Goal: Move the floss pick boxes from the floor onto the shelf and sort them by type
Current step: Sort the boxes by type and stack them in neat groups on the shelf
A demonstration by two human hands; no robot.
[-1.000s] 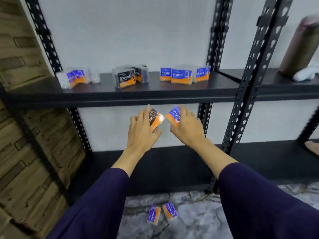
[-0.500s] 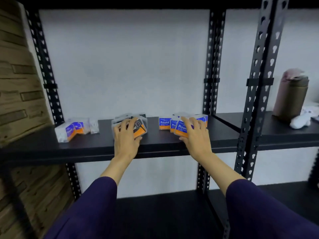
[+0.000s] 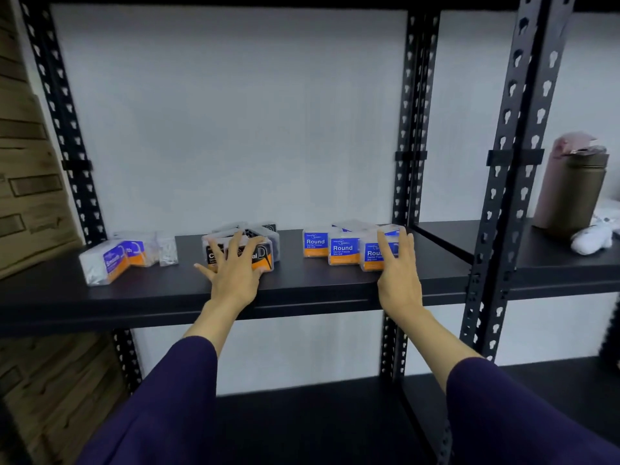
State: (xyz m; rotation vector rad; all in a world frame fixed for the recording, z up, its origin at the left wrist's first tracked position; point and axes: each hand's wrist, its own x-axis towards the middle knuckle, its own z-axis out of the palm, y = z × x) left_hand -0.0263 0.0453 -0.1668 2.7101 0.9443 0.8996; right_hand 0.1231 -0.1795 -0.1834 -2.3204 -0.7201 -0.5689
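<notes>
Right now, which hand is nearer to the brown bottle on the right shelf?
Right. The right hand rests on a Round box, one shelf bay left of the brown bottle; the left hand lies farther left.

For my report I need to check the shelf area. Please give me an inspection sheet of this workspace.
Surface: black shelf, boxes on it.
Job's things: Smooth boxes left; Charcoal boxes middle; Round boxes right.
Clutter: brown bottle and white cloth on the neighbouring shelf.
Grippers: left hand, fingers spread on a Charcoal box; right hand touches the rightmost Round box.
Cables: nothing seen.
Surroundings: white wall, black slotted posts, wooden panelling left.
</notes>
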